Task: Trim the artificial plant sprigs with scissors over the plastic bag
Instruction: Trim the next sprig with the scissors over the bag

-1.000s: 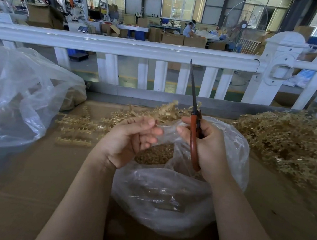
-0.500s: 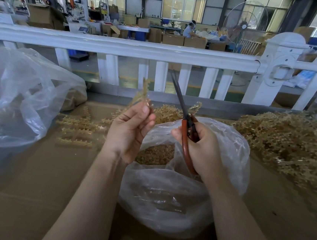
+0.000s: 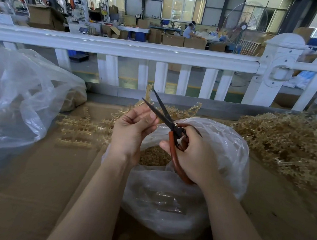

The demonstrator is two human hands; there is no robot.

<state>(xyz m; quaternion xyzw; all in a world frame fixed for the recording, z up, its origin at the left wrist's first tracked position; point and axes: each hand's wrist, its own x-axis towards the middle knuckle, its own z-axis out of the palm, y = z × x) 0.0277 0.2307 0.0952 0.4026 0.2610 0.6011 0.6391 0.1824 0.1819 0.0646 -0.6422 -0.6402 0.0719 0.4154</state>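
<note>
Left hand [image 3: 131,130] pinches a tan beaded sprig [image 3: 148,91]; right hand [image 3: 192,158] grips orange-handled scissors [image 3: 171,140], blades parted.

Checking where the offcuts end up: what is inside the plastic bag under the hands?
Through the mouth of the plastic bag shows a heap of small tan cuttings. The left hand, right hand and cloudy plastic hide how far the heap extends.

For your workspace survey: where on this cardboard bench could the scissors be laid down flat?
Bare cardboard lies between the big clear bag and the left forearm, below the laid-out sprigs. Crowded: the sprig heap at right, the open plastic bag at centre.
</note>
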